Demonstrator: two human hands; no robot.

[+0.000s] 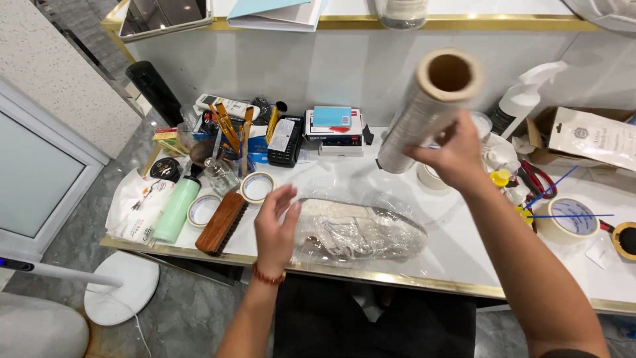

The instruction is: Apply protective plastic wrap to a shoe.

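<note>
Two hands worked over the wrapped shoe (361,233) on the worktop (464,258): left hand (275,229) open beside it, right hand (454,156) clamped on the film roll (427,109) above. Film might tear if yanked.

Single view, head-mounted. Position: above and just behind the near edge of the worktop (464,265), at the wearer's eye level. Direction: steeply downward and forward, toward the white back wall (344,66). Range: close; both forearms enter from the bottom edge, left hand (275,229) low centre, right hand (454,156) raised nearer the lens. Coverage: worktop across the middle, grey floor (86,219) at the left and along the bottom, a gold-edged shelf (424,23) along the top. No second view; nothing shared.
</note>
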